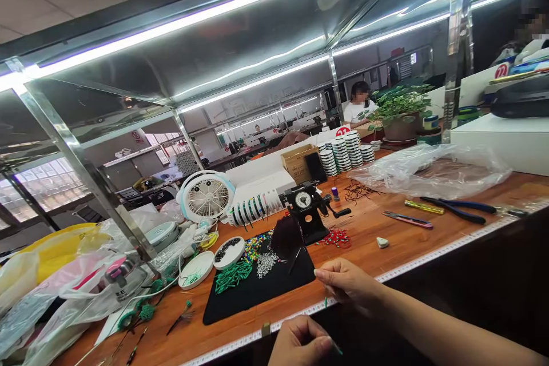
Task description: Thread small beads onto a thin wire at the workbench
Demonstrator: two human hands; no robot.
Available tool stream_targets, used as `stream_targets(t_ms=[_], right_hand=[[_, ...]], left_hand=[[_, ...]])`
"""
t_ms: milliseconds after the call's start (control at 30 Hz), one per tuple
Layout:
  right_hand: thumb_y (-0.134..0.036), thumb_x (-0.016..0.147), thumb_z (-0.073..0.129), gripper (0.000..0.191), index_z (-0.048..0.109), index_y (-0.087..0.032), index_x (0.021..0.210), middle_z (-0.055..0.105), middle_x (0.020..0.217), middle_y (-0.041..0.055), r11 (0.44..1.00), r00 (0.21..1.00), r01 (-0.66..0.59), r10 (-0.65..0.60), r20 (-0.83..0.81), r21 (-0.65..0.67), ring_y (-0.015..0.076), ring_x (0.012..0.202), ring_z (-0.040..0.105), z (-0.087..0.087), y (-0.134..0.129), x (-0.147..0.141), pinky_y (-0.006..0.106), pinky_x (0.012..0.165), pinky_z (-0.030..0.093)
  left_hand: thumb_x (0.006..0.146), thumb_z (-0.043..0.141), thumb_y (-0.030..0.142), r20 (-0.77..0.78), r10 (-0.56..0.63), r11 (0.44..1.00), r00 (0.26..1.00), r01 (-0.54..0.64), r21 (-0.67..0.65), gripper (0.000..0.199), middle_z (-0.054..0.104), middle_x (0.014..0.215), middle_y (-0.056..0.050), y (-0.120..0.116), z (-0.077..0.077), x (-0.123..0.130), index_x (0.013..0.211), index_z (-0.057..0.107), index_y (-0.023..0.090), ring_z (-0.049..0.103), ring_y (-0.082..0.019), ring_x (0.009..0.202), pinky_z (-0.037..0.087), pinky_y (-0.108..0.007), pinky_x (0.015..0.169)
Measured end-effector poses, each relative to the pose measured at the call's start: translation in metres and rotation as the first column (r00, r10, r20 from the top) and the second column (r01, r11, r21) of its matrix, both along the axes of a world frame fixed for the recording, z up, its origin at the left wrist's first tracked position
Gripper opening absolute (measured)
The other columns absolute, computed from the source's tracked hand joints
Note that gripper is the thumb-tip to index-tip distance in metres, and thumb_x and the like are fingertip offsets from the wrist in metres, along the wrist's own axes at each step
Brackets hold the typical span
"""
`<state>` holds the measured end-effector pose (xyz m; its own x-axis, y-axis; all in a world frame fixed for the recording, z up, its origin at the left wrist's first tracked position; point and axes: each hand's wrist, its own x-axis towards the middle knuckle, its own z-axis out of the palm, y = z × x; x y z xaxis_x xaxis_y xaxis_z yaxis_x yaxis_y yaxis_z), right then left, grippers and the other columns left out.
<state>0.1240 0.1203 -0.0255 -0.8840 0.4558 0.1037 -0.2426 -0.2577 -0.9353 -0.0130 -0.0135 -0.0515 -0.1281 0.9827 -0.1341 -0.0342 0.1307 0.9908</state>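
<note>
My left hand (300,343) is low at the bench's front edge, thumb and fingers pinched together. A thin green piece (338,350) sticks out past the thumb tip. My right hand (349,281) is also closed in a pinch, higher and to the right, over the bench edge near the black mat (257,306). What its fingertips hold is too small to make out. Just below it shows a tiny green bit (326,302). On the mat are green tube-like pieces (234,277), clear beads (266,264) and mixed coloured beads (254,247).
Behind the mat stands a black cranked device with a dial (303,200). White dishes (197,270), a fan (209,197) and plastic bags (47,280) crowd the left. Pliers (458,209), tweezers (407,220) and red pieces (337,238) lie right. Stacked spools (341,154) stand behind.
</note>
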Motion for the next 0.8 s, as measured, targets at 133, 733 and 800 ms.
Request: stream_targets(t_ms=[133, 733, 800], right_hand=[[-0.058, 0.075, 0.061, 0.053, 0.034, -0.017, 0.054, 0.030, 0.041, -0.0094, 1.000, 1.000, 0.004, -0.004, -0.006, 0.015, 0.0030, 0.036, 0.016, 0.003, 0.001, 0.001, 0.024, 0.039, 0.007], [-0.054, 0.079, 0.060, 0.054, 0.034, -0.016, 0.049, 0.030, 0.041, -0.0077, 0.988, 0.998, -0.038, 0.045, -0.046, 0.150, 0.0035, 0.037, 0.019, 0.002, 0.002, 0.003, 0.023, 0.039, 0.010], [-0.053, 0.078, 0.060, 0.053, 0.032, -0.017, 0.051, 0.029, 0.040, -0.0085, 0.996, 0.999, -0.026, 0.029, -0.044, 0.083, 0.0034, 0.036, 0.018, 0.001, 0.003, 0.002, 0.023, 0.038, 0.010]], left_hand=[[0.057, 0.079, 0.050, 0.035, -0.052, 0.998, 0.998, 0.051, 0.038, 0.041, 0.070, 0.070, -0.009, 0.001, 0.010, 0.007, 0.067, 0.066, 0.013, 0.057, -0.014, 0.059, 0.036, -0.025, 0.057], [0.064, 0.077, 0.046, 0.001, -0.060, 0.981, 0.998, 0.059, 0.184, 0.034, 0.070, 0.070, -0.009, 0.006, 0.004, 0.010, 0.060, 0.059, 0.016, 0.059, -0.018, 0.066, 0.041, -0.030, 0.067], [0.065, 0.076, 0.046, -0.007, -0.055, 0.985, 0.998, 0.055, 0.164, 0.033, 0.072, 0.070, -0.010, 0.005, 0.001, 0.010, 0.062, 0.060, 0.017, 0.061, -0.018, 0.065, 0.041, -0.030, 0.067]])
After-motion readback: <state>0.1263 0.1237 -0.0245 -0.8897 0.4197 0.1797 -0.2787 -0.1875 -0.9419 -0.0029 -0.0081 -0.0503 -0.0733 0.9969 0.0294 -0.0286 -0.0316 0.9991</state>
